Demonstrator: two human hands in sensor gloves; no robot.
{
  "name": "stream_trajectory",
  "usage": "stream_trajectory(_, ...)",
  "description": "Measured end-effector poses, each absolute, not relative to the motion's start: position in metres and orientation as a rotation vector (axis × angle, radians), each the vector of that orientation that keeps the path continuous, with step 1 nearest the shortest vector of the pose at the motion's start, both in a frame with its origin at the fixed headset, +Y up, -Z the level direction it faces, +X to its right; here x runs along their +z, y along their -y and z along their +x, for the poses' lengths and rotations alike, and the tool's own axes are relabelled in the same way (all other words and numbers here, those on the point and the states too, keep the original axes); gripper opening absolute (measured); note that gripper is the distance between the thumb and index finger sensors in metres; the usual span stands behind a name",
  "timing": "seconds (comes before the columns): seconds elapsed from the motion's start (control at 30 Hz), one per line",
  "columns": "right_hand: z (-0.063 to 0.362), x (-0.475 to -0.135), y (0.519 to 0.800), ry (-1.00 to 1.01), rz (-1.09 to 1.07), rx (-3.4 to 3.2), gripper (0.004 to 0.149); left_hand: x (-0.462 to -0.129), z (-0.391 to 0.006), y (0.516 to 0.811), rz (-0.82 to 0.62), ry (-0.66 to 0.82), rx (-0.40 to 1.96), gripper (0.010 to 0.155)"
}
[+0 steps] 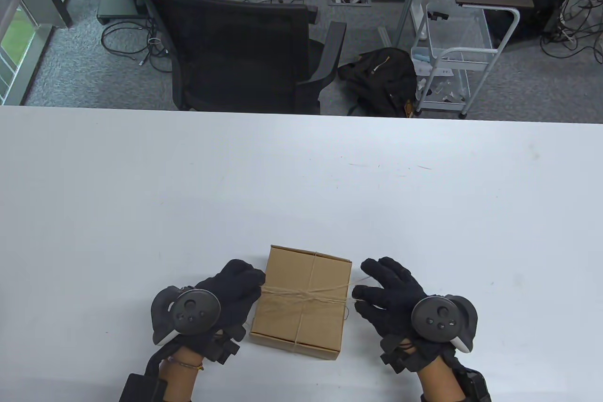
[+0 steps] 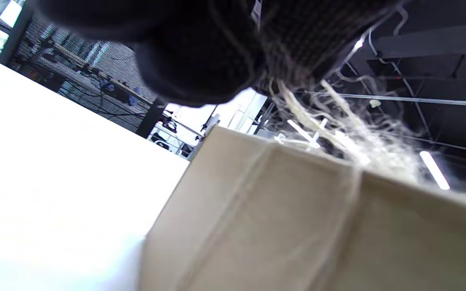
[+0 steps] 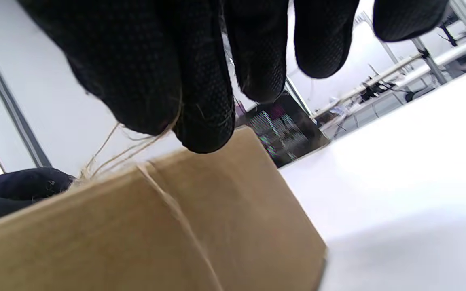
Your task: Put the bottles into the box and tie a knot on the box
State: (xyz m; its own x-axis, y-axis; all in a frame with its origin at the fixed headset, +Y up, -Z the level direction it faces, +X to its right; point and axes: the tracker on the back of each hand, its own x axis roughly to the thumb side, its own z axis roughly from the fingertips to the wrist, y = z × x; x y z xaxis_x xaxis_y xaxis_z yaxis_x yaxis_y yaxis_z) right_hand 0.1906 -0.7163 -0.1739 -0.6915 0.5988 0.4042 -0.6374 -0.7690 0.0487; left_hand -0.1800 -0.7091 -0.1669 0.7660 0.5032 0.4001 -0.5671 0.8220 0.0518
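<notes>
Your closed box (image 1: pixel 301 300) sits at the table's (image 1: pixel 141 194) near edge, around 6 o'clock, twine (image 1: pixel 301 297) crossed over the lid; bottles not visible, presumably inside. Your left hand (image 1: pixel 221 298) at the box's 9 o'clock pinches one twine end, your right hand (image 1: pixel 395 296) at 3 o'clock pinches the other between thumb and forefinger, other fingers spread. Risk: uneven pull drags or tips the light box, or the frayed twine slips from a glove and the knot loosens; whether the knot is fully cinched is hard to tell from the blurry left wrist view. Both palms down, wrists low, pulling outward. Far off at 12 o'clock, office chair (image 1: pixel 240 53) on the floor
</notes>
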Motion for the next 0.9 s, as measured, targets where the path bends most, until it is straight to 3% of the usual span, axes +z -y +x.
stream_trajectory(0.43,0.189,-0.183,0.734,-0.276,0.571,2.552,0.038,-0.175,-0.189,0.726,0.112,0.298,0.507,0.044)
stream_trajectory(0.9,0.194,-0.189,0.747,-0.425,0.515,2.576,0.041,-0.178,-0.193,0.737,0.095,0.241,0.437,0.047)
